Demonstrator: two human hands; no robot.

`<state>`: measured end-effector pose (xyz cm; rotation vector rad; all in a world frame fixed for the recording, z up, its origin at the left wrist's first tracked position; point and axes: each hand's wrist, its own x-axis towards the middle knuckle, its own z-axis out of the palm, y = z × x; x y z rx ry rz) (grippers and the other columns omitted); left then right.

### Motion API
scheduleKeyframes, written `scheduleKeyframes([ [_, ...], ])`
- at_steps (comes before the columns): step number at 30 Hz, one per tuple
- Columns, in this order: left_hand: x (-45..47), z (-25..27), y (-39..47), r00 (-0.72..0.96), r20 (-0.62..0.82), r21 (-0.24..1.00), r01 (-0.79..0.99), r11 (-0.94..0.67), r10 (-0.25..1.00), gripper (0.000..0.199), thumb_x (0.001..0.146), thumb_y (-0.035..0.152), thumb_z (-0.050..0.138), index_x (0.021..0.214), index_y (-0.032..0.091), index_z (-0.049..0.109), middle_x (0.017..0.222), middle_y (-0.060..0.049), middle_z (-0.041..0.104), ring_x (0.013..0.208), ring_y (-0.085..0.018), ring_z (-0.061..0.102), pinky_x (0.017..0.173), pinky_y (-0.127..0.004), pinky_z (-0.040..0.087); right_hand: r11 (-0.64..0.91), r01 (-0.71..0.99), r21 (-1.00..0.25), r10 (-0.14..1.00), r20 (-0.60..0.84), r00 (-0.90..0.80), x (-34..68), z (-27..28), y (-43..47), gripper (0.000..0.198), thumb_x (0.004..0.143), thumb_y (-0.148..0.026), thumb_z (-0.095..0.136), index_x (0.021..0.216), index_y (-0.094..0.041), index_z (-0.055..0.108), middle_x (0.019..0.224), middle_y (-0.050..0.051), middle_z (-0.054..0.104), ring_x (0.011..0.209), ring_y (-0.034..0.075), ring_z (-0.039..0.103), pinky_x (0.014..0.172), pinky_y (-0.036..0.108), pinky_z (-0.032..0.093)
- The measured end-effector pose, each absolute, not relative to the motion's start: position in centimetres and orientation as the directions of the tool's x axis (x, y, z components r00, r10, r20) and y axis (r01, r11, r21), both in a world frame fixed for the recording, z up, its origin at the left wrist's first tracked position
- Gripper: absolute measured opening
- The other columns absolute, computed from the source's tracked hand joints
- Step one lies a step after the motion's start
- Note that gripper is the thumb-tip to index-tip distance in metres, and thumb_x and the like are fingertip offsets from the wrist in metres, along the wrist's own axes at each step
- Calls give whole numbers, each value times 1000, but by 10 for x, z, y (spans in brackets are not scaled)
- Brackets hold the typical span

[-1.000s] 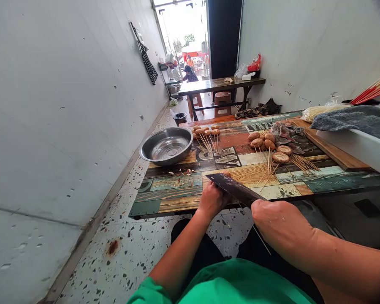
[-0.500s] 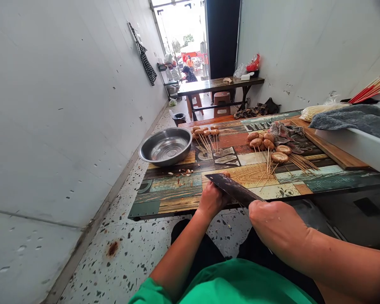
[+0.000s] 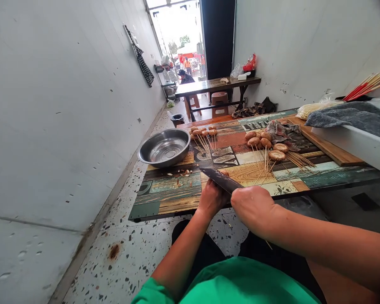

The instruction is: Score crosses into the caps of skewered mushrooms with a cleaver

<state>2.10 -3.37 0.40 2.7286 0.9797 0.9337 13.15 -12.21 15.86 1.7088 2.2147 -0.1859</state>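
My right hand (image 3: 253, 210) is wrapped round the handle of a dark-bladed kitchen knife (image 3: 221, 180). Its blade slants up and left, lying across the top of my left hand (image 3: 211, 196). My left hand is closed on a brown mushroom (image 3: 225, 173); only a small part of the cap shows past the blade, the rest being hidden. A thin stick end pokes out below my right forearm. Skewered mushrooms (image 3: 252, 141) lie in a pile at the right, two with cut faces up. More skewered mushrooms (image 3: 196, 131) sit farther back, beside a steel basin (image 3: 142, 158).
Pale trimmings (image 3: 179, 172) are scattered on the patchwork table (image 3: 164, 207) before the basin. At the right are loose bamboo skewers (image 3: 299, 160), a wooden board (image 3: 342, 156) and a white tub (image 3: 345, 145) with a grey towel. A person (image 3: 186, 77) is near the far doorway.
My right hand has moved left and slightly up, sliding the knife farther left across the mushroom. My left hand stays nearly in place. The view has shifted slightly.
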Motion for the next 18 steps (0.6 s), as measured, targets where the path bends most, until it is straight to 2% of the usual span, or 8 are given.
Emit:
scheduleKeyframes([
  [3,20,6,-37,569,506,303,587,-751,648,42,89,35,56,127,17,55,130,-14,56,119,-28,51,97,-43,49,269,961,67,920,-314,-235,142,176,-115,23,77,0,52,81,-9,73,82,18,73,80,31,71,60,33,52],
  [6,21,8,-37,520,510,329,619,-714,685,42,87,43,59,121,19,58,125,-11,60,111,-26,56,95,-42,50,209,976,57,957,-215,-193,168,190,-115,23,85,-13,48,84,-10,71,82,19,72,79,29,70,61,31,48],
  [9,25,12,-30,431,516,402,641,-653,740,30,91,37,55,114,20,62,114,-8,66,105,-22,60,95,-38,50,105,994,11,990,-99,-104,203,186,-120,27,88,-20,40,81,-14,65,75,15,71,71,26,68,56,30,41],
  [11,31,18,-23,363,482,457,672,-583,797,23,92,32,53,106,19,66,106,-7,69,99,-21,62,92,-35,50,29,987,-159,999,-37,-36,224,174,-126,26,86,-22,39,70,-18,59,65,11,68,62,23,65,54,29,38],
  [15,42,33,-8,300,338,462,773,-435,892,29,85,36,63,105,15,67,102,-10,69,95,-22,64,86,-33,50,-121,800,-588,989,-141,46,251,139,-145,29,85,-29,36,58,-23,46,44,1,59,42,17,58,52,27,42],
  [18,46,41,2,290,157,401,855,-329,944,34,80,48,65,88,16,71,89,-11,71,86,-23,66,77,-32,50,-193,632,-751,978,-197,65,260,117,-158,29,83,-38,37,58,-24,45,43,-1,57,39,18,58,47,28,42],
])
